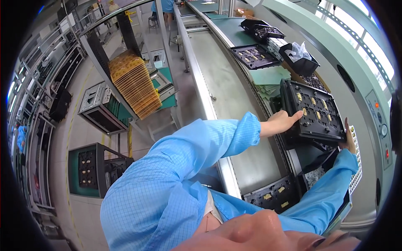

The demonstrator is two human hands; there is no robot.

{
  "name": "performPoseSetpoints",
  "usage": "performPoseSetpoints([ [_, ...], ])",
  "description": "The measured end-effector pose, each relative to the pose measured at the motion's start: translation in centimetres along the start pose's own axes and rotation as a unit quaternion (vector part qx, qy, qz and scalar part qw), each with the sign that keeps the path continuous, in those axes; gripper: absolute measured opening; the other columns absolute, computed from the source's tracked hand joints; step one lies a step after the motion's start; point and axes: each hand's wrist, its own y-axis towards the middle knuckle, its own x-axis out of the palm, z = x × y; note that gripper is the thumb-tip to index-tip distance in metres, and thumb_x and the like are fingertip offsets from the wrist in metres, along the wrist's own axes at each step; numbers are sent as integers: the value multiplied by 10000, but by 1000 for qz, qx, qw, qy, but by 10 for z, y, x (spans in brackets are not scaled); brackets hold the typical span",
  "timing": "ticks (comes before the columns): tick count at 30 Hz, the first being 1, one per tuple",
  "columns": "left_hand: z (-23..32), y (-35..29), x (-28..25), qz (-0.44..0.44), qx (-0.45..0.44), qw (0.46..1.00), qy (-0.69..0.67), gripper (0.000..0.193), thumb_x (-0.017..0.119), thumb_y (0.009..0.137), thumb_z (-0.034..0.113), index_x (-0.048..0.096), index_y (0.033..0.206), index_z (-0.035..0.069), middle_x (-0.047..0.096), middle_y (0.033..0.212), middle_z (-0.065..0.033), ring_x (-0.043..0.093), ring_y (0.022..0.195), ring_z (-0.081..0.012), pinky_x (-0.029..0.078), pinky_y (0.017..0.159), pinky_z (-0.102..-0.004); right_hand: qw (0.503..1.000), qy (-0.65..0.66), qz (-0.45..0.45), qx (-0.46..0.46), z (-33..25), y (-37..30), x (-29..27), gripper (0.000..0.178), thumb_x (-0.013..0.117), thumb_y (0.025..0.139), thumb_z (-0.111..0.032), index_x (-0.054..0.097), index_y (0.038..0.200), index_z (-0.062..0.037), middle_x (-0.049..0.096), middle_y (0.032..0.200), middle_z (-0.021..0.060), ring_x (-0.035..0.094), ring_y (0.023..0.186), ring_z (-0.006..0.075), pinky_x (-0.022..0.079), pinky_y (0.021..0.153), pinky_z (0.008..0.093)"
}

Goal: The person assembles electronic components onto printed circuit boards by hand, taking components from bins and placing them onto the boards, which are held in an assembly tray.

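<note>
2 bare hands hold 1 black carrier tray [312, 108] just right of the conveyor [257, 159]. At its left edge, the left hand [279, 123] has its index finger laid over the top; the right hand [349, 140] has its fingers against the right near corner. Holding opposite sides probably steadies such a broad tray; how the fingers close underneath, I cannot tell. Pale inserts [318, 115] sit in spaced positions on it, likely so they stay aligned. Another tray [254, 201] lies at the conveyor's near end. Farther off, a black bin [307, 68] and green sheets [264, 78] seem grouped within reach.
</note>
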Motion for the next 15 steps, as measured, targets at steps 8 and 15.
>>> performPoseSetpoints([
  [8,5,16,-2,-22,42,978,201,1029,248,898,798,692,867,-129,678,960,-298,653,1005,-428,488,917,-457,938,-337,83,-12,-16,46,-14,1016,546,803,-790,437,1444,-10,658,1060,121,631,930,209,480,872,383],
  [15,-23,-68,-56,97,220,958,156,595,522,936,558,664,896,-19,689,912,-188,656,882,-399,517,751,-492,492,-762,173,-384,-66,125,-42,513,309,1052,-347,504,1391,-15,584,1300,240,567,1171,408,453,981,450],
])
